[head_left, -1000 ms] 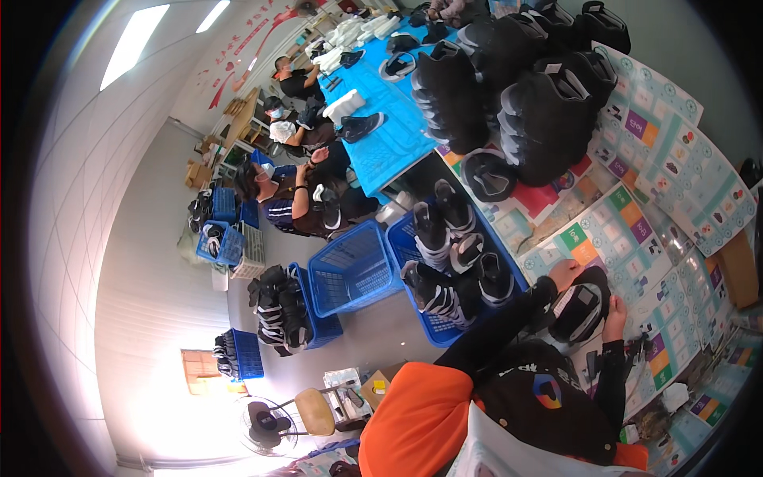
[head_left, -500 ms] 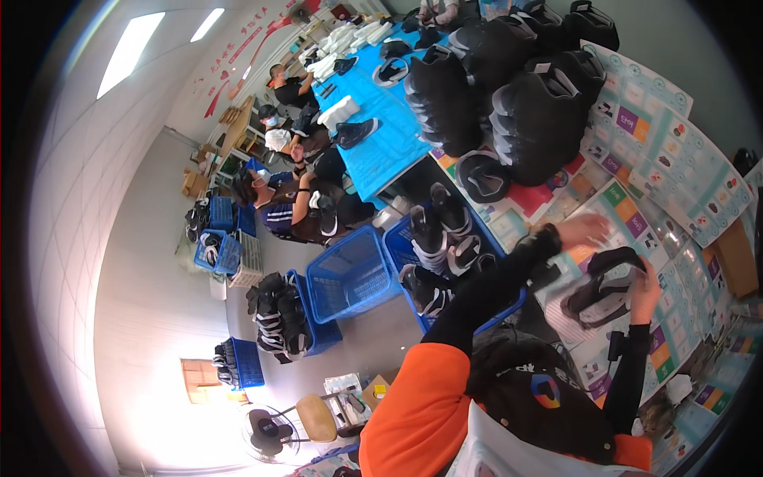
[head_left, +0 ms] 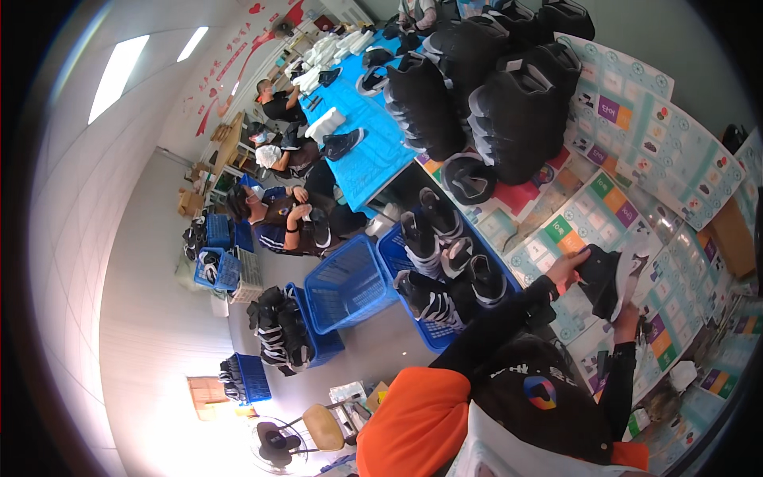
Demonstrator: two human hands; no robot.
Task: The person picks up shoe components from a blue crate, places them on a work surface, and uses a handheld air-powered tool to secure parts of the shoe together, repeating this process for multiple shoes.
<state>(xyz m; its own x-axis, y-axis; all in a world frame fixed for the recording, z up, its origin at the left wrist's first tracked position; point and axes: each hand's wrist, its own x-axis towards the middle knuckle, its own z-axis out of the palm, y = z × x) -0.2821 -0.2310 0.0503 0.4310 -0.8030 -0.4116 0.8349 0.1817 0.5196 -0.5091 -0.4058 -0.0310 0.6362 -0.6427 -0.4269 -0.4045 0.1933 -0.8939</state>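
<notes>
A black shoe (head_left: 598, 278) with a pale sole is held up between my two hands, over the printed sheets (head_left: 548, 294) on the work table. My left hand (head_left: 565, 270) grips its left end, the fingers closed on the black upper. From below, my right hand (head_left: 626, 324) holds the shoe by the side near the sole. Its fingers are partly hidden behind the shoe.
Stacked black shoe uppers (head_left: 517, 119) stand at the table's far side. A blue basket (head_left: 441, 338) with several shoes is left of my left arm, next to another blue basket (head_left: 350, 286). Several people sit along a blue-covered table (head_left: 369, 159). A chair (head_left: 323, 428) stands lower left.
My left hand, apart from the shoe before, has come down and taken hold of it. The shoe has been turned over in my right hand, its sole now facing right.
</notes>
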